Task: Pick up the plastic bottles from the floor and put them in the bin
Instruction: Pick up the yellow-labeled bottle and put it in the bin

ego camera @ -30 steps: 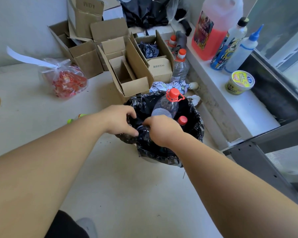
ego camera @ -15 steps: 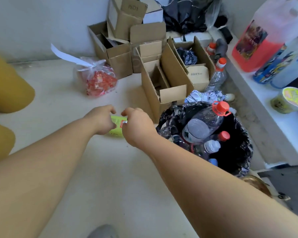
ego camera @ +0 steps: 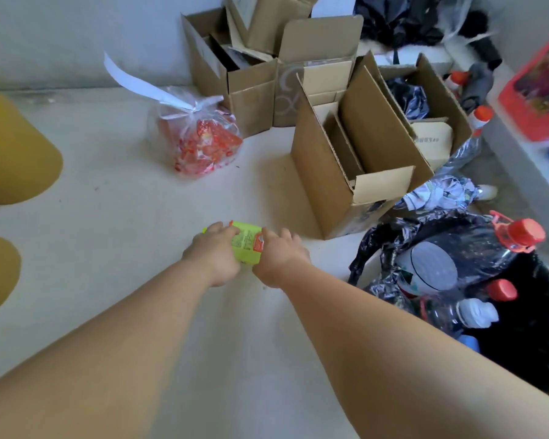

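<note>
A bottle with a lime-green label (ego camera: 247, 241) lies on the pale floor in the middle of the view. My left hand (ego camera: 215, 255) grips its left side and my right hand (ego camera: 279, 255) grips its right side, so only the label shows between them. To the right stands the bin (ego camera: 390, 239), lined with a black bag. It holds several plastic bottles, among them a large clear bottle (ego camera: 450, 264) with a red cap. Another clear bottle with a red cap (ego camera: 476, 134) stands on the floor by the ledge at the far right.
Open cardboard boxes (ego camera: 339, 172) crowd the floor behind the bin and along the back wall. A clear bag of red items (ego camera: 203, 137) sits to the left of them. Yellow rounded objects (ego camera: 10, 147) lie at the left edge. A white ledge (ego camera: 526, 153) runs along the right.
Both hands left the bin's bag, moved left across the floor and closed on the green-labelled bottle. The view swung left, so the bin now sits at the right.
</note>
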